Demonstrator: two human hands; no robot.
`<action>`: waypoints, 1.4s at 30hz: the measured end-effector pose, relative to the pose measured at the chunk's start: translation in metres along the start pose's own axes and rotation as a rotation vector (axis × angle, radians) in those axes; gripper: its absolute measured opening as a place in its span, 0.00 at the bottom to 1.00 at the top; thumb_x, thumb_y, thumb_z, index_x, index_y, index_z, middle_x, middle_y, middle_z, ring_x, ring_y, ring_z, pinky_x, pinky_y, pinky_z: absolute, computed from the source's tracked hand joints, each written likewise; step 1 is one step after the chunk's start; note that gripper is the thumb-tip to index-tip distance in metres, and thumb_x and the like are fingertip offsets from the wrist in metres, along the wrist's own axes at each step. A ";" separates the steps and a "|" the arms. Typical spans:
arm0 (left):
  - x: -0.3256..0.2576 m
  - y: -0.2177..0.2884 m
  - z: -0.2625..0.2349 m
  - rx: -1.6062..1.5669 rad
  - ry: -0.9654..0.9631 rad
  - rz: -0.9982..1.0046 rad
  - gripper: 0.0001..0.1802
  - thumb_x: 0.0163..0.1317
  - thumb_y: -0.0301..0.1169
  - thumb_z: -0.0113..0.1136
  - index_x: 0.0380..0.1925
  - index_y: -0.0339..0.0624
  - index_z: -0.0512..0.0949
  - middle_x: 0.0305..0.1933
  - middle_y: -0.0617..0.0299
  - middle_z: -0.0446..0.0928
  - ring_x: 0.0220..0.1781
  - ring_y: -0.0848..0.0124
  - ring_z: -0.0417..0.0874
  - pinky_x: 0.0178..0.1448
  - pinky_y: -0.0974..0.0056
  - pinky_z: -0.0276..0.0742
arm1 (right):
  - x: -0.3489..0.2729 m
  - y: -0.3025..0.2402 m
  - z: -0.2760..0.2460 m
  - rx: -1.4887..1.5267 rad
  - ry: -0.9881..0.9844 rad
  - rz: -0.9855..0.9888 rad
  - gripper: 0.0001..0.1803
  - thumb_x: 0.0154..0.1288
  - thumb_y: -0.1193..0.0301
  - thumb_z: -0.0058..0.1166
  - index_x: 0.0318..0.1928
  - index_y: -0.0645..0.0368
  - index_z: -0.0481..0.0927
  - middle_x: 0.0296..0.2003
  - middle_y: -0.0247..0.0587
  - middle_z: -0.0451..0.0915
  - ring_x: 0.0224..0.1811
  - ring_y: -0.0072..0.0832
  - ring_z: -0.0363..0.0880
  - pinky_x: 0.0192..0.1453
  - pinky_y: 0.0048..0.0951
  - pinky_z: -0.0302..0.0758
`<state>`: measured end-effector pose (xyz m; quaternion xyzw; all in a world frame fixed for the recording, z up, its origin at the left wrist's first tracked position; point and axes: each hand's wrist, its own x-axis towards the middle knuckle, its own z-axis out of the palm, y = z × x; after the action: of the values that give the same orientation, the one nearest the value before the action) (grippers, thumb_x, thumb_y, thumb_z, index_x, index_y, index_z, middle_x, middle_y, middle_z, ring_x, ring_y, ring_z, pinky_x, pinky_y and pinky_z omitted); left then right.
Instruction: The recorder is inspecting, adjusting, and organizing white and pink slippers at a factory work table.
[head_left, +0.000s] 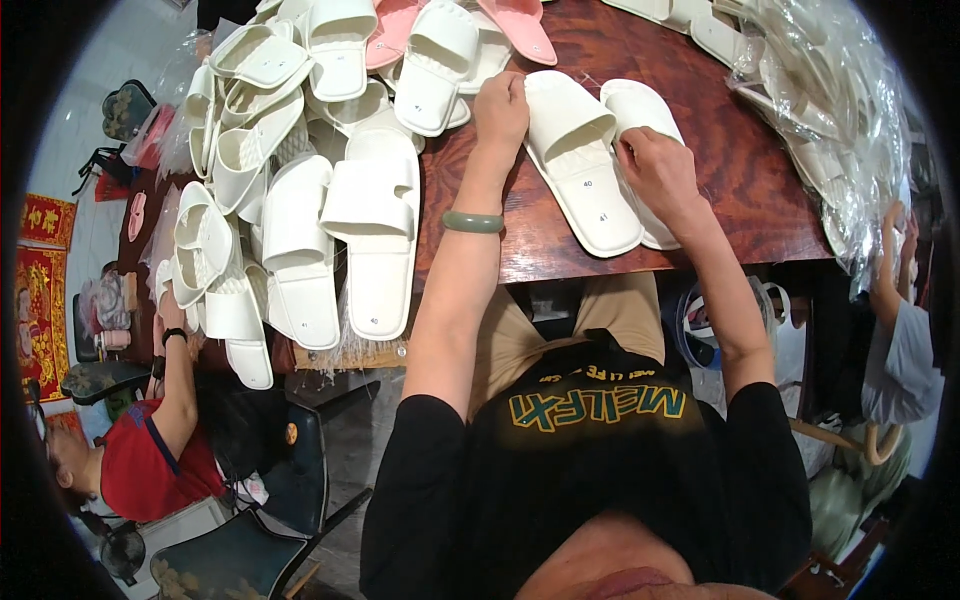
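Observation:
Two white slippers lie side by side in front of me on the reddish-brown wooden table, toes pointing away. My left hand (502, 112) is closed at the outer toe edge of the left slipper (585, 190); its fingertips are partly hidden, so what they pinch does not show. Over the right slipper (640, 105) my right hand (660, 172) is curled, gripping the slipper at the rear edge of its strap. That hand covers part of the insole. A green bangle (473, 222) circles my left wrist.
A heap of white slippers (370, 230) fills the table's left, with pink slippers (520, 28) at the back. Plastic-wrapped slippers (815, 130) are piled at the right edge. A person in red (150, 450) reaches into the heap at left; another person (900, 350) is at far right.

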<state>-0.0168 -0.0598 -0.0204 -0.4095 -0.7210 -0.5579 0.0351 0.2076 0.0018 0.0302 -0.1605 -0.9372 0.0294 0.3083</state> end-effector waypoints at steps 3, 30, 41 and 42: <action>0.000 -0.002 -0.001 -0.001 0.072 0.038 0.13 0.61 0.33 0.48 0.32 0.35 0.78 0.33 0.44 0.77 0.39 0.50 0.77 0.43 0.53 0.71 | -0.002 -0.011 0.003 0.030 0.037 -0.035 0.06 0.57 0.71 0.53 0.26 0.59 0.74 0.22 0.44 0.75 0.23 0.40 0.77 0.27 0.38 0.72; 0.046 0.031 0.035 0.586 -0.424 -0.045 0.15 0.48 0.45 0.61 0.32 0.50 0.84 0.36 0.53 0.82 0.42 0.56 0.81 0.50 0.58 0.74 | -0.003 -0.007 0.042 0.036 0.043 -0.032 0.05 0.57 0.74 0.48 0.25 0.58 0.70 0.19 0.45 0.75 0.21 0.40 0.77 0.23 0.38 0.72; 0.046 0.017 0.043 0.248 -0.280 0.239 0.11 0.57 0.31 0.49 0.33 0.36 0.78 0.38 0.44 0.77 0.43 0.51 0.76 0.47 0.52 0.70 | -0.031 -0.009 -0.020 -0.173 -0.112 -0.032 0.06 0.45 0.77 0.51 0.28 0.62 0.75 0.24 0.44 0.77 0.38 0.37 0.75 0.40 0.34 0.70; 0.045 0.021 0.042 0.248 -0.288 0.241 0.11 0.57 0.31 0.49 0.33 0.36 0.78 0.38 0.44 0.77 0.43 0.51 0.76 0.47 0.52 0.70 | -0.036 -0.008 -0.031 -0.262 -0.118 -0.095 0.06 0.43 0.78 0.52 0.26 0.63 0.77 0.23 0.43 0.78 0.38 0.35 0.76 0.41 0.32 0.69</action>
<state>-0.0162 0.0004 0.0028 -0.5609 -0.7274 -0.3924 0.0482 0.2510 -0.0191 0.0362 -0.1529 -0.9560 -0.0985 0.2303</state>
